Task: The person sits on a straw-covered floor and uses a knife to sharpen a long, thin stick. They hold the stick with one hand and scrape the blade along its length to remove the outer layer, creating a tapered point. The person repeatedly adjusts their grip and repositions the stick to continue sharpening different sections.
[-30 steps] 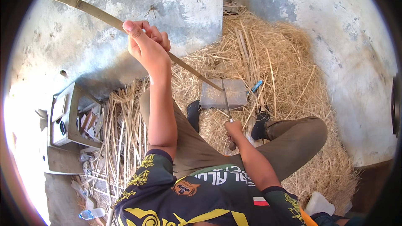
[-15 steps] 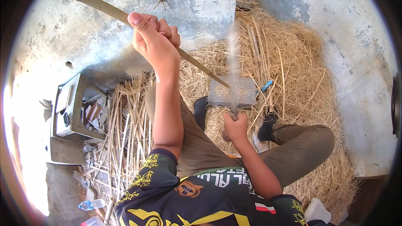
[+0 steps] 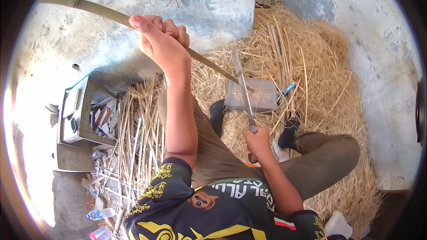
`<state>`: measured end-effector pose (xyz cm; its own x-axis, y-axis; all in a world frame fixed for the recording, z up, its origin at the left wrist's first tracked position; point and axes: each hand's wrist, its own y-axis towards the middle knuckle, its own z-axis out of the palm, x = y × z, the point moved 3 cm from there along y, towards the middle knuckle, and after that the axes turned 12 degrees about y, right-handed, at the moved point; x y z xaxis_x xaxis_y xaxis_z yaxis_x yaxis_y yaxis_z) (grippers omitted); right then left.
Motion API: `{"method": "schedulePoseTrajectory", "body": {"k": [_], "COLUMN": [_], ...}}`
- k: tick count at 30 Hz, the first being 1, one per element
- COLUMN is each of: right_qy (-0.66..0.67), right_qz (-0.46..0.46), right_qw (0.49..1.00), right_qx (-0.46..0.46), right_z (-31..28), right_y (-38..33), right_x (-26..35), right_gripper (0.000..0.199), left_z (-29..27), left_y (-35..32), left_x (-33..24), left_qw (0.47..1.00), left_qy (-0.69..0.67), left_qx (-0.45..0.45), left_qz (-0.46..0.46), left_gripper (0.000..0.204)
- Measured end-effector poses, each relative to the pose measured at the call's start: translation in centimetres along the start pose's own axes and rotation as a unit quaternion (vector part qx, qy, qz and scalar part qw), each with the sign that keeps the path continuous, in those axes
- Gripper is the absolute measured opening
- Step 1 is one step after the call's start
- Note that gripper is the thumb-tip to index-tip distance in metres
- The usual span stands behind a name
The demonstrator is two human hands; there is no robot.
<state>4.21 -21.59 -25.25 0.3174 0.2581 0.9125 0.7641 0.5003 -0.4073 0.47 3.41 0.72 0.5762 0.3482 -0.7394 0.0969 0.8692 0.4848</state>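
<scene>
My left hand is raised and closed around a long bamboo strip, which runs from the upper left down to a grey block between my feet. In my right hand is the handle of a long knife, its blade pointing up and away, crossing the lower end of the strip over the block. I sit with knees apart on a thick bed of straw-coloured shavings.
A concrete floor lies beyond the shavings. An open box of tools stands at left beside a bundle of split strips. Plastic bottles lie at lower left. A blue-handled tool lies beside the block.
My left hand has dropped slightly with the strip. The knife, swung up half a second ago, now rests lower against the strip's end over the block.
</scene>
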Motion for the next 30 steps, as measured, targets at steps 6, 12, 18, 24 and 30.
{"method": "schedulePoseTrajectory", "body": {"k": [6, 12, 18, 24, 30], "right_qy": [0.088, -0.054, 0.090, -0.016, 0.110], "right_qz": [-0.174, -0.045, -0.161, 0.003, -0.122], "right_qw": [0.978, 0.997, 0.977, 0.999, 0.981], "right_qx": [-0.075, -0.036, -0.106, -0.032, -0.098], "right_z": [-0.5, -1.7, -2.2, -1.0, -1.4], "right_y": [-1.7, 0.3, -0.6, 0.9, 0.6], "right_x": [3.5, 1.7, 3.6, 0.9, 1.8], "right_gripper": [0.032, 0.031, 0.030, 0.031, 0.033], "left_z": [0.4, 1.2, 1.4, 1.4, 1.1], "left_y": [-0.2, -1.1, -1.1, -1.3, -1.2], "left_x": [-0.3, -0.4, -0.6, -0.6, -0.7], "left_qw": [0.999, 0.999, 0.999, 0.999, 0.999], "left_qy": [0.024, 0.029, 0.027, 0.023, 0.030], "left_qx": [0.020, 0.025, 0.020, 0.022, 0.021], "left_qz": [0.012, 0.009, 0.003, -0.005, 0.005], "left_gripper": [0.062, 0.063, 0.064, 0.064, 0.064]}}
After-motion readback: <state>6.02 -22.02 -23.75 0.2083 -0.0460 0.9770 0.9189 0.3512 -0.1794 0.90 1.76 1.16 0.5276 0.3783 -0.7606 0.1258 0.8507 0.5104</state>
